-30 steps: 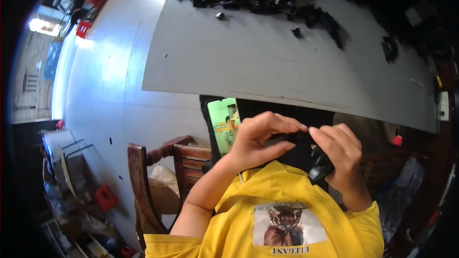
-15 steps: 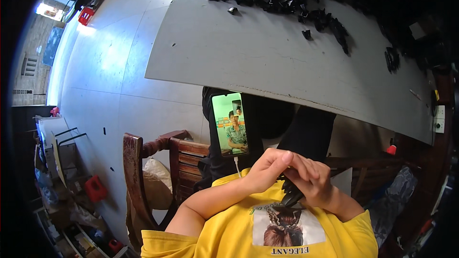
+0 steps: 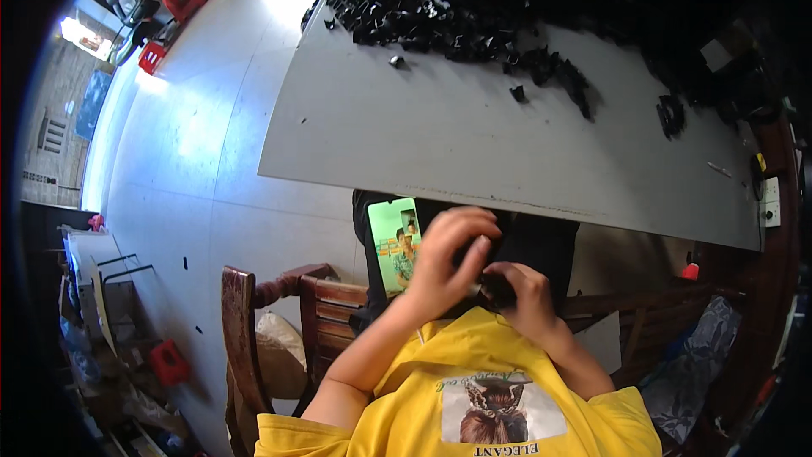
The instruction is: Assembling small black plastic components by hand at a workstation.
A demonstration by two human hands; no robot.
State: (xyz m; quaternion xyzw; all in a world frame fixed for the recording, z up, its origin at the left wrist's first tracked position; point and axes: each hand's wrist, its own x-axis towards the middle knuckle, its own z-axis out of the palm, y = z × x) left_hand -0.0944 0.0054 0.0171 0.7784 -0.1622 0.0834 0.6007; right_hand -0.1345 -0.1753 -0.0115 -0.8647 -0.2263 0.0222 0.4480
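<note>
Both my hands are above my lap, just short of the table edge. My left hand (image 3: pixel 450 261) is curled, thumb toward the fingers; what lies in its grasp is dark and hard to make out against my black trousers. Lower and to the right, my right hand (image 3: pixel 529 298) closes around small black pieces (image 3: pixel 497 290), partly hidden by its fingers. The hands are close together and slightly blurred. A phone (image 3: pixel 391 250) with a lit green picture rests on my lap beside the left hand, which covers part of it.
On the grey table (image 3: pixel 381 135) lies a big heap of black shiny pieces (image 3: pixel 440 17), with a few loose ones nearer. A wooden chair (image 3: pixel 334 305) is at my left. Red stools (image 3: pixel 169 362) and cluttered boxes stand on the floor at far left.
My hands have come apart from their clasp. The left has moved up and left, over part of the phone; the right has lowered its fingers around black pieces. The view has shifted slightly.
</note>
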